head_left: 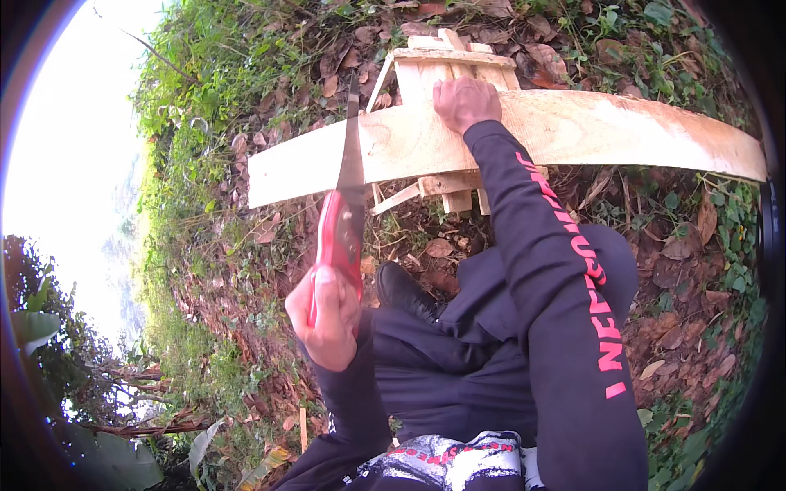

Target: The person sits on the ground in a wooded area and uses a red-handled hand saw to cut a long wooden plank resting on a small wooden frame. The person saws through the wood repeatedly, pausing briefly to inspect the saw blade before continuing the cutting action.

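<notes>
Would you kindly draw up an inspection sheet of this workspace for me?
Surface: a wooden stand on leafy ground.
Job's things: a plank lies across the stand; a saw crosses the plank left of the stand. Whether it has cut in cannot be told.
Clutter: dry leaves around the stand.
Hands: left hand grips the saw's red handle; right hand rests on the plank.
Cables: nothing seen.
Surroundings: green plants, bright sky at left.
</notes>
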The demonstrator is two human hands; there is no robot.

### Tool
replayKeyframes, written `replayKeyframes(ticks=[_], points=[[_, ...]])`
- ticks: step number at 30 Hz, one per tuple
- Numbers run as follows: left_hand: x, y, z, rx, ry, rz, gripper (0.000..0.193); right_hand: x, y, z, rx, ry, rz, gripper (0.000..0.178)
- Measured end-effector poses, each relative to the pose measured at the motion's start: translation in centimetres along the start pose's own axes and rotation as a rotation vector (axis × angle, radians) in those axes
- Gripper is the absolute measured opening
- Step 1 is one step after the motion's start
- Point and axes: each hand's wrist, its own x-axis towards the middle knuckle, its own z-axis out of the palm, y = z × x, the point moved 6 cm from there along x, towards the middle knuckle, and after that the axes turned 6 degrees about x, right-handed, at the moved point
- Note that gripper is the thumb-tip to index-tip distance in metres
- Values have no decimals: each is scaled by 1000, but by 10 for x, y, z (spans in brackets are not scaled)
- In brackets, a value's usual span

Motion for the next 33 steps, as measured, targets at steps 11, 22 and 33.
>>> replayKeyframes(ticks=[11,22,33], points=[[-46,-19,-23,80,15,36,37,1,4,2,-18,-26,1,49],[-60,-44,-29,18,103,10,36,3,4,4,-56,-5,-11,49],[140,-58,37,229,116,285,22,-1,-2,5,-29,1,0,50]])
